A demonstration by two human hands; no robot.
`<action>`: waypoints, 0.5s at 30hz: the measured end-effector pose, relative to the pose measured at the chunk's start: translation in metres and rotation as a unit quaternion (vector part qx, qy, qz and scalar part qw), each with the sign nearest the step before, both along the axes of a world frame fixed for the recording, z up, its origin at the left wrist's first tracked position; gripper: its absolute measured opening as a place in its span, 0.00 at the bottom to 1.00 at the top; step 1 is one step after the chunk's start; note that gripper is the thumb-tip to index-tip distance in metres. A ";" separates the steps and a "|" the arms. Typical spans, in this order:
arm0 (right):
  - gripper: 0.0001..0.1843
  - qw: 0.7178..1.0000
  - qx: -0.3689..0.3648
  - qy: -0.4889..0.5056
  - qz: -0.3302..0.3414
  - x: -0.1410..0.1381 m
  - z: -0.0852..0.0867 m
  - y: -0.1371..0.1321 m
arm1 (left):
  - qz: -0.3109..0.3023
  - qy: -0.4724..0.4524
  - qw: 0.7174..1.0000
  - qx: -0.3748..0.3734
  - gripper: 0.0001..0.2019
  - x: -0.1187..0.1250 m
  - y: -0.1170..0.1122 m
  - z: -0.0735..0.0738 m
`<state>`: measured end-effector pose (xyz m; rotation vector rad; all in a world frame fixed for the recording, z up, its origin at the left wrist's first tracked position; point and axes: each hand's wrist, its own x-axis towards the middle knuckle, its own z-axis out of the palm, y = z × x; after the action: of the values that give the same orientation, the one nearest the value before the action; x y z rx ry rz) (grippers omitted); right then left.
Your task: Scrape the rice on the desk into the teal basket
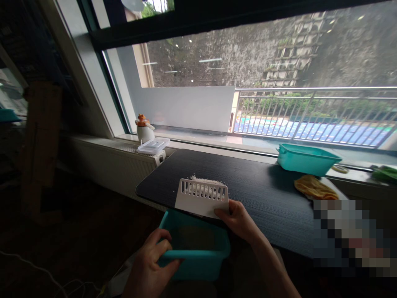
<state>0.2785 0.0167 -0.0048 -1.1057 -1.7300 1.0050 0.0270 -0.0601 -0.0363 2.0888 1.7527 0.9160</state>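
Note:
My right hand [238,217] grips a white slotted scraper [198,204] by its right end, thumb on top. The scraper lies tilted at the near edge of the black table [263,203], with a row of slots along its far side. White crumbly bits [209,181] are heaped just beyond it and show through the slots. Below the table edge is a teal plastic bin [198,265], its inside in shadow. My left hand [153,258] is closed over the bin's left rim, thumb on the near side and fingers inside.
Another teal bin [307,159] stands at the back right, with a yellow cloth [314,188] in front. On the left, a radiator [124,161] bears a clear plastic lid [153,146] and a white pot with an orange top [145,133]. Cables [34,265] trail across the floor.

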 end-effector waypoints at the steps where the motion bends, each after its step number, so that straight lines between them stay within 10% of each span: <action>1: 0.13 1.000 -0.003 0.000 0.004 0.000 0.000 0.000 | 0.001 -0.001 1.000 -0.002 0.07 0.000 0.000 0.000; 15: 0.12 0.999 -0.024 0.003 0.029 -0.002 0.002 -0.001 | 0.000 -0.007 1.000 -0.012 0.08 0.006 -0.001 0.006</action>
<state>0.2768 0.0158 -0.0026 -1.0856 -1.7502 1.0895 0.0334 -0.0606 -0.0306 2.0632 1.7480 0.9026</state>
